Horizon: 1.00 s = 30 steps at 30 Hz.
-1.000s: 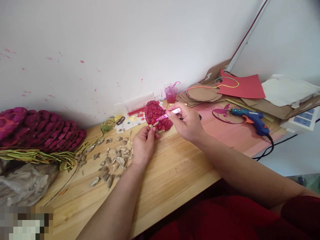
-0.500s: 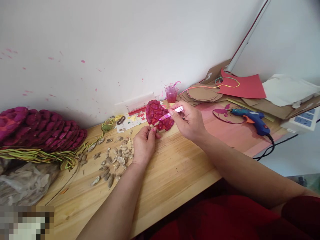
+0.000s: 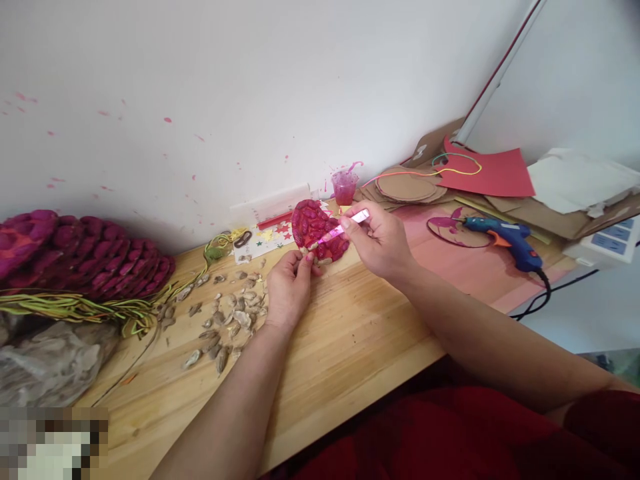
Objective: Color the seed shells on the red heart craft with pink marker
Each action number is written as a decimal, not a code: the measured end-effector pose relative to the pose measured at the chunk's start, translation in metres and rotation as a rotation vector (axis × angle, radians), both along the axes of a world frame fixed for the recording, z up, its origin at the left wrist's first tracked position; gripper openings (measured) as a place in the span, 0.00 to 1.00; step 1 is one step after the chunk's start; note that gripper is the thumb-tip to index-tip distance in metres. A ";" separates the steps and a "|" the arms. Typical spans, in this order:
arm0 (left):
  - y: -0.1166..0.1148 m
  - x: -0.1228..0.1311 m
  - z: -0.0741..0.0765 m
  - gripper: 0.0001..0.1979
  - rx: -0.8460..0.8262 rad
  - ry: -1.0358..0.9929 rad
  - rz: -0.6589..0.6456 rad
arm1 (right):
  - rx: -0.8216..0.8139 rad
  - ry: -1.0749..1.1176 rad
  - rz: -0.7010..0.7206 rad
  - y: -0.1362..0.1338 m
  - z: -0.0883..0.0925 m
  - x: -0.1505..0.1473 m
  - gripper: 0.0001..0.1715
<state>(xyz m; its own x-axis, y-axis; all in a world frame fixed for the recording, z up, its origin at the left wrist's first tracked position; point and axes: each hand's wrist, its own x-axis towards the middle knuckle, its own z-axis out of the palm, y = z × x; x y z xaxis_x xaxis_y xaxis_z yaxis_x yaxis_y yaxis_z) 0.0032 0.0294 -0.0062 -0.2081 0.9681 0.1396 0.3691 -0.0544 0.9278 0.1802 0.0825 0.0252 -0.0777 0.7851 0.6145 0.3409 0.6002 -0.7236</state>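
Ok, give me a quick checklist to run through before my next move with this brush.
1. Left hand steadying the pink piece by its near edge: ok.
2. Brush gripped in the right hand, tip at the piece: ok.
3. All shells on the piece coloured: not ok, pale ones show by the left fingertips.
4. Paint cup upright behind the piece: ok.
5. Glue gun away from both hands: ok.
6. Glue gun cool: cannot tell.
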 end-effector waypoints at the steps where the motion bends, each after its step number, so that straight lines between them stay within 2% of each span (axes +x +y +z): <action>1: 0.000 0.000 0.000 0.14 -0.004 -0.001 -0.001 | -0.009 -0.008 -0.003 0.001 -0.001 0.000 0.11; 14: 0.000 -0.001 0.002 0.14 -0.003 0.017 -0.006 | -0.035 0.034 0.003 0.002 -0.004 -0.002 0.16; 30: 0.000 -0.002 0.000 0.14 0.001 0.025 -0.002 | -0.027 0.040 -0.023 0.006 -0.005 0.000 0.12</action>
<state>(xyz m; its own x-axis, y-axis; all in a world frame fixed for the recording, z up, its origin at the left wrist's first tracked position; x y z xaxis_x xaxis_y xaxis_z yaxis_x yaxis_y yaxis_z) 0.0016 0.0292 -0.0061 -0.2025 0.9684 0.1459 0.3921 -0.0563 0.9182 0.1798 0.0888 0.0201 -0.0350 0.8029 0.5951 0.3246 0.5723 -0.7530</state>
